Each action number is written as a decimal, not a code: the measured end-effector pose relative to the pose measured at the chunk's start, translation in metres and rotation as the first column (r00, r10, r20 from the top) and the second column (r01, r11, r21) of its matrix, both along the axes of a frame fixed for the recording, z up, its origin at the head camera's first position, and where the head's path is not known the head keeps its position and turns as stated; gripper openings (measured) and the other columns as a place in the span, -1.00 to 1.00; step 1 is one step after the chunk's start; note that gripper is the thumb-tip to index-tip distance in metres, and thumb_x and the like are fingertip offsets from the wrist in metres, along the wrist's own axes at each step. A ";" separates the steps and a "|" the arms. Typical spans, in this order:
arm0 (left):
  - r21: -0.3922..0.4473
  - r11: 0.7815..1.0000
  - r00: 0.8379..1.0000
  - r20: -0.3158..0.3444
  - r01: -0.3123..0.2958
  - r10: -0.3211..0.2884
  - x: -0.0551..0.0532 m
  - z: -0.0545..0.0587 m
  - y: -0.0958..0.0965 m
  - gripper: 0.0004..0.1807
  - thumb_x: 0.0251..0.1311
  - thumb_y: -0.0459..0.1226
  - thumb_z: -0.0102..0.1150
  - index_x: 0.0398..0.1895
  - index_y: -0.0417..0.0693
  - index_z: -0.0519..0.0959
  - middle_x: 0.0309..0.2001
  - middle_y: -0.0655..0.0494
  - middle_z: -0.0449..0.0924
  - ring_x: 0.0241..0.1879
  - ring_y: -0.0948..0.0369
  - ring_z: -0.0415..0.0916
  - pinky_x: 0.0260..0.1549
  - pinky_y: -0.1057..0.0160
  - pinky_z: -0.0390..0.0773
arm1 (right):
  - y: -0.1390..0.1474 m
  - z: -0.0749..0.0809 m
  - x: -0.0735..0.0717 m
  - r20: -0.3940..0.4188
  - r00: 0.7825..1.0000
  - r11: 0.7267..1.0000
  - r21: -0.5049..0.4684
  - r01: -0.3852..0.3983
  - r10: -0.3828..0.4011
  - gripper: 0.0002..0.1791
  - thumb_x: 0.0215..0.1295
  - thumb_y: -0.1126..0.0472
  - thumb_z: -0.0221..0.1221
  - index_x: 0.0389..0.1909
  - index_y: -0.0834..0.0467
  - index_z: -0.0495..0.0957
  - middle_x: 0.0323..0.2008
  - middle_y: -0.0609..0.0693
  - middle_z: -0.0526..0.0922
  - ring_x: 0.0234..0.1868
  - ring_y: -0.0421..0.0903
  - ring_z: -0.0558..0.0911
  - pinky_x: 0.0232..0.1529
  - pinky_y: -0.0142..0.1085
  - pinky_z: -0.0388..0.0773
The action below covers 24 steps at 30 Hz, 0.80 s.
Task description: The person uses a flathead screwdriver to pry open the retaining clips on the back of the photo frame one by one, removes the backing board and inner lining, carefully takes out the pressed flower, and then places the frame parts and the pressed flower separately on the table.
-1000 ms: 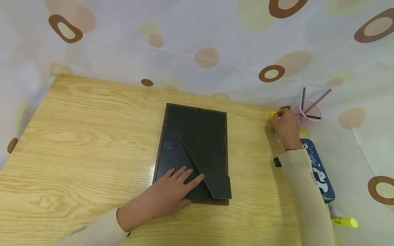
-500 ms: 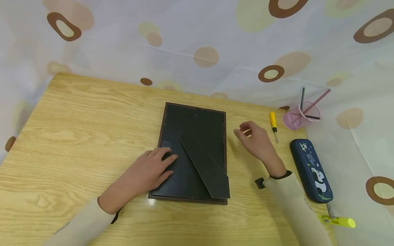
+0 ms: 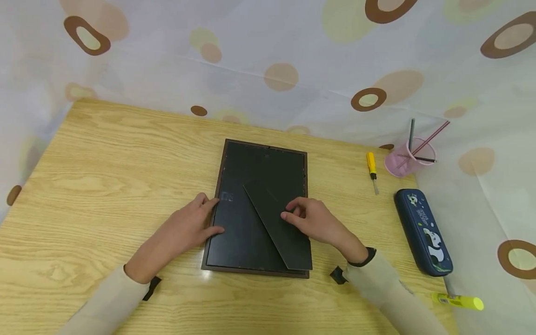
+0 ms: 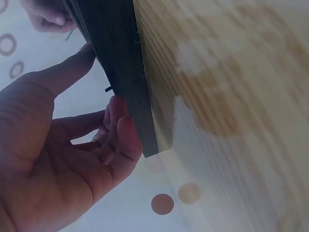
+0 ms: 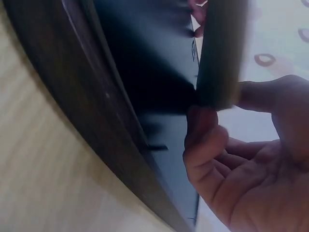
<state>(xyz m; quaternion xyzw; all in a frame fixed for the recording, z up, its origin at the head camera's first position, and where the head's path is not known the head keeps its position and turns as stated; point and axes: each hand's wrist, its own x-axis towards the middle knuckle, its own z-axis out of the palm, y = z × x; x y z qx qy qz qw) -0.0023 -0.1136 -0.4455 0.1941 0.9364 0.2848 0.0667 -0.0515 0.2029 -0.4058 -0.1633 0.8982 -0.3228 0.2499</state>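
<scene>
The left hand (image 3: 184, 228) lay at the frame's (image 3: 251, 160) left edge, thumb and forefinger apart and touching it. The right hand (image 3: 318, 221) pinched the right edge of the stand (image 3: 289, 249) between thumb and forefinger. The frame sat back-up on the table (image 3: 125, 177), between the hands. Off to the right were a yellow screwdriver (image 3: 371, 167), a pink cup (image 3: 395, 164) of pencils (image 3: 432, 137), a panda case (image 3: 423, 232) and a yellow tube (image 3: 460, 301).

Before you on the table (image 3: 134, 195) lies the frame (image 3: 247, 221). To its right lie the screwdriver (image 3: 371, 164) and, farther right, the pencil case (image 3: 424, 232), with the cup (image 3: 398, 164) behind it and the tube (image 3: 458, 301) in front.
</scene>
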 end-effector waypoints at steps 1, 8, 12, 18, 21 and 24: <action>0.003 1.000 1.000 0.009 0.001 -0.001 -0.001 0.000 0.000 -0.23 0.13 -0.10 0.47 0.26 -0.45 0.45 -0.14 -0.06 0.43 -0.49 0.32 0.30 -0.56 0.42 0.40 | 0.000 -0.002 0.000 0.023 1.000 1.000 -0.007 -0.003 0.004 -0.67 0.44 0.10 0.20 -0.01 0.29 0.61 -0.48 -0.06 0.59 -0.54 -0.13 0.51 -0.45 -0.26 0.50; 0.056 0.998 0.997 0.081 -0.020 0.015 -0.005 -0.001 -0.001 -0.24 0.18 -0.15 0.44 0.30 -0.47 0.39 -0.18 -0.02 0.41 -0.41 0.29 0.38 -0.47 0.38 0.47 | 0.008 -0.012 -0.006 0.162 0.987 0.993 -0.115 0.006 0.013 -0.62 0.45 0.17 0.17 0.09 0.39 0.58 -0.37 0.00 0.69 -0.58 -0.20 0.45 -0.45 -0.34 0.48; 0.108 0.993 0.988 0.150 -0.042 0.026 -0.007 -0.002 -0.002 -0.23 0.20 -0.17 0.41 0.35 -0.44 0.35 -0.21 0.02 0.39 -0.39 0.26 0.37 -0.42 0.33 0.48 | 0.013 -0.018 -0.007 0.245 0.969 0.978 -0.195 0.076 -0.027 -0.60 0.45 0.20 0.17 0.13 0.42 0.54 -0.53 -0.04 0.59 -0.74 -0.24 0.23 -0.56 -0.38 0.34; 0.154 0.986 0.980 0.197 -0.071 0.040 -0.011 -0.003 -0.003 -0.18 0.16 -0.17 0.45 0.39 -0.40 0.31 -0.21 0.04 0.36 -0.40 0.25 0.33 -0.39 0.30 0.46 | 0.016 -0.021 -0.005 0.304 0.952 0.949 -0.284 0.135 -0.044 -0.57 0.46 0.24 0.14 0.17 0.49 0.46 -0.66 -0.13 0.32 -0.66 -0.24 0.20 -0.50 -0.37 0.25; 0.169 0.983 0.976 0.212 -0.076 0.039 -0.012 -0.002 -0.004 -0.15 0.14 -0.18 0.47 0.39 -0.42 0.30 -0.20 0.03 0.36 -0.38 0.23 0.35 -0.39 0.30 0.46 | 0.018 -0.022 -0.003 0.305 0.952 0.937 -0.321 0.139 -0.037 -0.60 0.46 0.27 0.13 0.15 0.50 0.46 -0.68 -0.14 0.25 -0.67 -0.24 0.16 -0.52 -0.38 0.20; 0.191 0.978 0.970 0.240 -0.081 0.033 -0.014 -0.001 -0.004 -0.14 0.13 -0.18 0.48 0.38 -0.44 0.29 -0.18 0.02 0.37 -0.36 0.22 0.37 -0.36 0.28 0.48 | 0.019 -0.023 -0.002 0.294 0.955 0.925 -0.356 0.135 -0.026 -0.65 0.46 0.28 0.13 0.09 0.47 0.49 -0.71 -0.15 0.18 -0.72 -0.25 0.12 -0.56 -0.40 0.14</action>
